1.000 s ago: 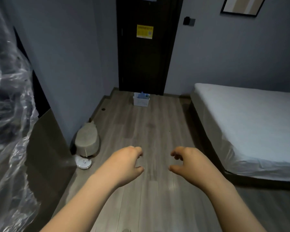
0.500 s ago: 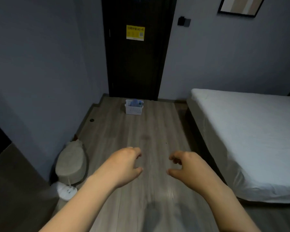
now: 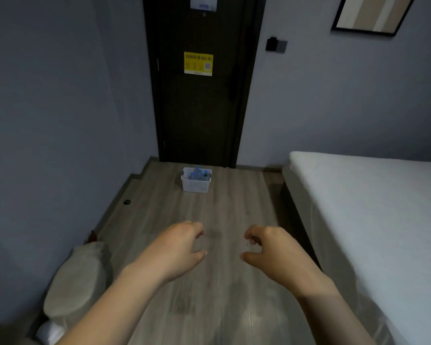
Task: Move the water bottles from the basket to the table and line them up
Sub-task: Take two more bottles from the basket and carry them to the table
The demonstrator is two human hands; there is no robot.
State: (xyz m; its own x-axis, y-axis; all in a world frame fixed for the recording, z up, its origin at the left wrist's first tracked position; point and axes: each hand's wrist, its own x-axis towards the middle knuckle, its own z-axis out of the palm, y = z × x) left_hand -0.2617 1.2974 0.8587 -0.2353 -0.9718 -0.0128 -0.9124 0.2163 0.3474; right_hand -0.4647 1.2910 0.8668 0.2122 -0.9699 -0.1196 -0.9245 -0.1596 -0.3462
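Grey wood-plank floor (image 3: 222,212) underfoot. Left hand (image 3: 177,247) at 7, right hand (image 3: 271,250) at 5, fingers (image 3: 197,231) loosely curled, holding nothing. White perforated plastic basket (image 3: 195,186) of clear blue-capped water bottles (image 3: 197,173) far at 12, by dark door (image 3: 199,108). No table in view. Risk: grabbing several bottles at once and dropping one in transit.

A rented bedroom: bed (image 3: 373,207), door (image 3: 199,108) (yellow Wi-Fi notice (image 3: 198,63) on it).

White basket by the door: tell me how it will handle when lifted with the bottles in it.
The white basket has perforated, plastic-looking walls, so it may flex when lifted. Several water bottles crowd it, so it is probably heavy for its size. Pushed, it would likely slide on the smooth wooden floor rather than tip.
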